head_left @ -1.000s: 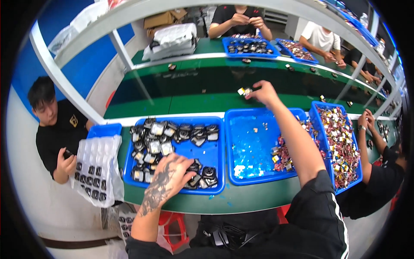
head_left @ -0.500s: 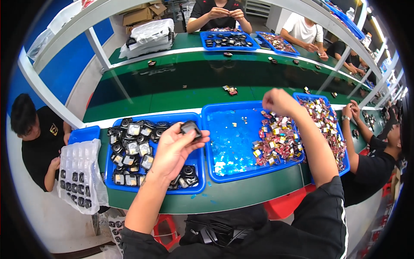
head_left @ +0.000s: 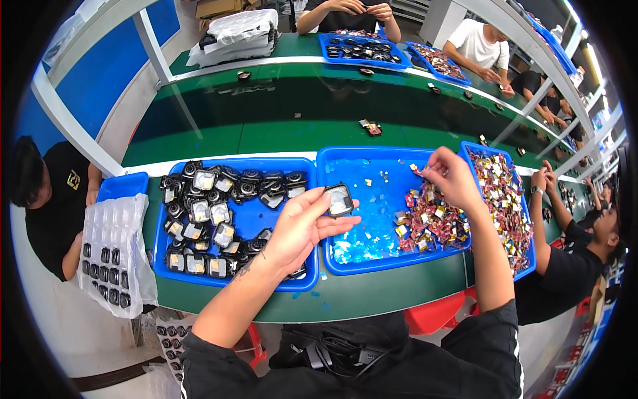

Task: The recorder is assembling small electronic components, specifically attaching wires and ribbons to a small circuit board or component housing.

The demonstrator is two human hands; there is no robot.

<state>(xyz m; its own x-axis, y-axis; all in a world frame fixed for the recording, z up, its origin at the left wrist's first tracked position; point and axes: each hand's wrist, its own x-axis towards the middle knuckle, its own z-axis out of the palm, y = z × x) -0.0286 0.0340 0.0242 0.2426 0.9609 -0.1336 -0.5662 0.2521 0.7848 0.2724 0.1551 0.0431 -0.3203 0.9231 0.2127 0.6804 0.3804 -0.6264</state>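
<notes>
While left hand [head_left: 299,229] pinches small square black part [head_left: 340,199] by fingertips, part sits raised over seam between two blue trays. Left tray [head_left: 166,263] full of same black parts. My right hand [head_left: 452,178] reaches into middle tray [head_left: 362,259], grip narrow, fingertips closed on tiny piece, cannot tell which, above heap of red-gold small pieces [head_left: 428,223]. Green bench [head_left: 279,133] beyond trays.

Left hand [head_left: 299,229] now off the black parts, square casing [head_left: 339,199] lifted; right hand [head_left: 452,178] back from belt to foil pieces [head_left: 432,219].
</notes>
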